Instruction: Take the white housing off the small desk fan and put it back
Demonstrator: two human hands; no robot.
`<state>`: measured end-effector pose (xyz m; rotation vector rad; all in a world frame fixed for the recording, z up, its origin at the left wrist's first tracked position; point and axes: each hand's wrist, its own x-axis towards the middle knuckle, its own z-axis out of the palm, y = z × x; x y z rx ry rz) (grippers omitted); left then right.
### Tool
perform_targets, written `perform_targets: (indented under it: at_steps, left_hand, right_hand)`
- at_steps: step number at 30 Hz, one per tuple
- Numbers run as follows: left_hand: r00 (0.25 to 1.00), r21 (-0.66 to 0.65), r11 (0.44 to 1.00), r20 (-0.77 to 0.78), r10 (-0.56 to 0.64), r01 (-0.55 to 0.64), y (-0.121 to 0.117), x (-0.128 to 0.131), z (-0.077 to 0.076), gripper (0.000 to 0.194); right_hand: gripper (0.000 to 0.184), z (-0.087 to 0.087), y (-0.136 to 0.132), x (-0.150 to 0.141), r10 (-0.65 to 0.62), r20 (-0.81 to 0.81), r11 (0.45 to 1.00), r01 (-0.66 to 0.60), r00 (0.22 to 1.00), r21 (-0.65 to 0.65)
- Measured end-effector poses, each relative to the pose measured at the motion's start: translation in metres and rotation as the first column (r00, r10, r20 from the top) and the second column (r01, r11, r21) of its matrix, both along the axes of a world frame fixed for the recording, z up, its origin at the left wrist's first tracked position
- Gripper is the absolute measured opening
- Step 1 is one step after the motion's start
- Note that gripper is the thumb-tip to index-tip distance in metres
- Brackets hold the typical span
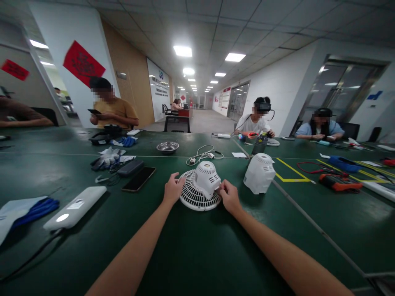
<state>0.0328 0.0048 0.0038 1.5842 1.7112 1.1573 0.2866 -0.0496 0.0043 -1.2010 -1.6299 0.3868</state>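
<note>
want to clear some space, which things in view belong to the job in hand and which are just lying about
With the job:
white fan grille
white housing on it, between the left hand and right hand
probably the similar white cover standing to the right

Apparently just lying about:
phone
metal bowl
grey gloves
orange multimeter

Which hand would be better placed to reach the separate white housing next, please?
Probably the right hand: the separate white housing stands to its right, whereas the left hand, at the left edge of the fan grille, would have to reach across.
</note>
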Motion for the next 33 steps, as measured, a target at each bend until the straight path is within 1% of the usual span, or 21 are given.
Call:
perform_targets:
  at_steps: [2, 4, 6, 7, 8, 9, 11, 13, 14, 17, 20, 27, 29, 33]
  left_hand:
    - [1.0, 0.003, 1.0, 0.01, 0.023, -0.023, 0.0, -0.002, -0.002, 0.06]
    - [1.0, -0.008, 1.0, 0.012, 0.005, -0.005, 0.001, -0.007, -0.005, 0.067]
    - [1.0, -0.025, 1.0, 0.004, -0.017, 0.017, 0.004, -0.013, -0.008, 0.069]
    - [1.0, -0.028, 0.999, -0.009, -0.024, 0.023, 0.006, -0.015, -0.008, 0.067]
    - [0.999, -0.025, 0.999, -0.028, -0.033, 0.032, 0.007, -0.017, -0.008, 0.064]
    - [0.998, -0.021, 0.999, -0.055, -0.041, 0.04, 0.008, -0.019, -0.007, 0.06]
    - [0.991, -0.017, 0.998, -0.121, -0.057, 0.055, 0.009, -0.02, -0.005, 0.053]
    - [0.98, -0.025, 0.998, -0.187, -0.06, 0.057, 0.007, -0.019, -0.002, 0.05]
    - [0.975, -0.023, 0.998, -0.216, -0.054, 0.05, 0.006, -0.018, -0.001, 0.05]
    - [0.961, -0.01, 0.999, -0.274, -0.044, 0.043, 0.004, -0.017, 0.001, 0.048]
    - [0.953, -0.009, 0.998, -0.296, -0.061, 0.061, 0.005, -0.017, 0.0, 0.048]
    - [0.947, 0.004, 0.997, -0.313, -0.073, 0.078, 0.013, -0.02, -0.006, 0.049]
    - [0.941, 0.032, 0.998, -0.336, -0.046, 0.061, 0.015, -0.02, -0.008, 0.05]
    - [0.936, 0.05, 0.997, -0.351, -0.033, 0.054, 0.016, -0.021, -0.011, 0.05]
  right_hand:
    - [0.012, -0.001, 0.007, -0.003, -0.061, -0.057, 0.997, 0.063, 0.997, 0.045]
    - [0.011, 0.0, 0.009, -0.005, -0.096, -0.064, 0.99, 0.102, 0.993, 0.098]
    - [0.009, 0.003, 0.007, -0.005, -0.096, -0.028, 0.984, 0.099, 0.995, 0.147]
    - [0.009, 0.004, 0.006, -0.005, -0.084, -0.002, 0.983, 0.083, 0.996, 0.166]
    - [0.015, 0.005, 0.005, -0.005, -0.069, 0.022, 0.981, 0.064, 0.997, 0.181]
    - [0.025, 0.007, 0.004, -0.005, -0.058, 0.039, 0.98, 0.049, 0.998, 0.194]
    - [0.051, 0.009, 0.003, -0.005, -0.051, 0.056, 0.977, 0.038, 0.997, 0.209]
    - [0.069, 0.011, 0.004, -0.007, -0.033, 0.081, 0.982, 0.017, 0.996, 0.19]
    - [0.074, 0.012, 0.004, -0.008, -0.008, 0.104, 0.987, -0.009, 0.995, 0.163]
    - [0.076, 0.014, 0.003, -0.011, 0.08, 0.153, 0.993, -0.092, 0.985, 0.069]
    - [0.078, 0.016, 0.002, -0.011, 0.104, 0.147, 0.994, -0.109, 0.984, 0.03]
    - [0.079, 0.014, 0.005, -0.007, 0.122, 0.149, 0.991, -0.128, 0.981, 0.031]
    - [0.079, 0.013, 0.006, -0.007, 0.123, 0.156, 0.99, -0.131, 0.98, 0.041]
    - [0.079, 0.011, 0.006, -0.007, 0.119, 0.176, 0.99, -0.13, 0.977, 0.056]
